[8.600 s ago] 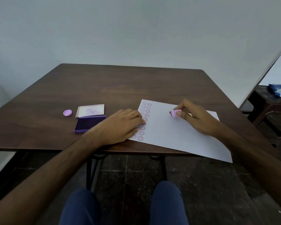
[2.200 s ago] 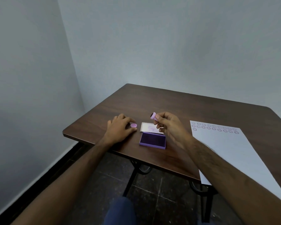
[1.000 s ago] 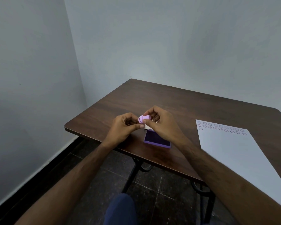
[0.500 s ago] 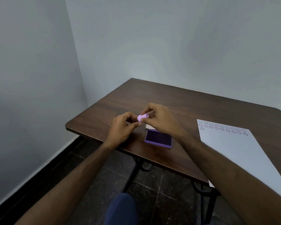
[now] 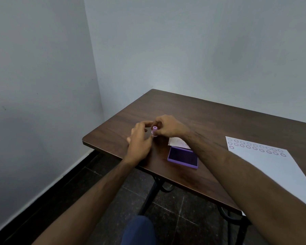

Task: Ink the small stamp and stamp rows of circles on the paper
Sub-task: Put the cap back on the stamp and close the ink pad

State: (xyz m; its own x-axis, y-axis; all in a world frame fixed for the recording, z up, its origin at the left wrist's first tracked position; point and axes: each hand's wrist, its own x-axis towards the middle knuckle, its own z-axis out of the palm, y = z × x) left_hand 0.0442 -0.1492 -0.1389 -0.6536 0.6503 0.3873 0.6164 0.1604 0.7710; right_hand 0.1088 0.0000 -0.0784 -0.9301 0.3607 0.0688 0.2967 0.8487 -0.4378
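Note:
The small lilac stamp (image 5: 154, 130) stands upright just above the table, left of the ink pad, pinched in the fingertips of my right hand (image 5: 168, 126). My left hand (image 5: 140, 138) is close against it on the left, fingers spread, one fingertip by the stamp's lower end. The open purple ink pad (image 5: 183, 157) lies near the table's front edge, its pale lid (image 5: 176, 142) behind it and partly hidden by my right forearm. The white paper (image 5: 276, 172) lies at the right, with three rows of circles (image 5: 254, 147) along its far edge.
The brown wooden table (image 5: 210, 121) stands in a room corner, with grey walls to the left and behind. Its left front corner is just left of my left hand. Dark tiled floor, metal table legs and my knee show below.
The stamp has turned from lying sideways between both hands to upright in my right fingers. My left fingers have loosened and spread. Both hands sit slightly further left of the ink pad.

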